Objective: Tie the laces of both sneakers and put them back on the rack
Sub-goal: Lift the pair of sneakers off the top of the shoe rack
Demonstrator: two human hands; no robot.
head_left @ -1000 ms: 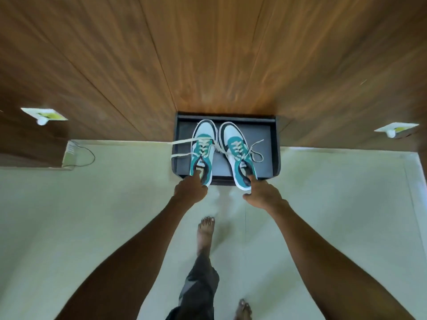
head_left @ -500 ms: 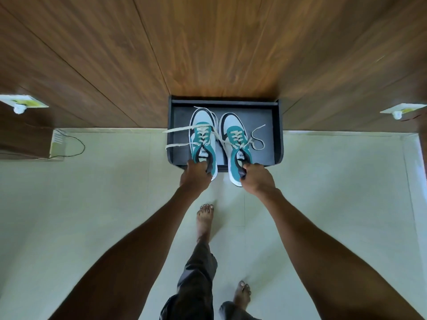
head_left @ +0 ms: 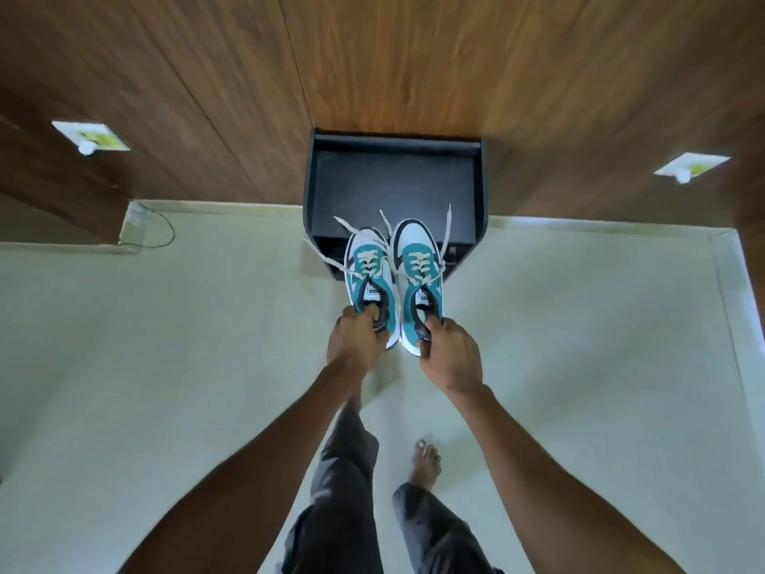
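Two teal, white and black sneakers hang side by side in the air in front of a low black rack that stands against the wooden wall. My left hand grips the heel collar of the left sneaker. My right hand grips the heel collar of the right sneaker. Their toes point toward the rack and overlap its front edge. The cream laces are loose, with the ends trailing out to both sides.
Wood panelling rises behind the rack, with a white fitting at the left and another white fitting at the right. A cable and socket sit at the left skirting. My legs and a bare foot stand on the pale floor.
Both hands closed on the sneakers' heels and lifted them off the rack's top, drawing them back toward me. The rack's top now lies bare and the laces dangle.
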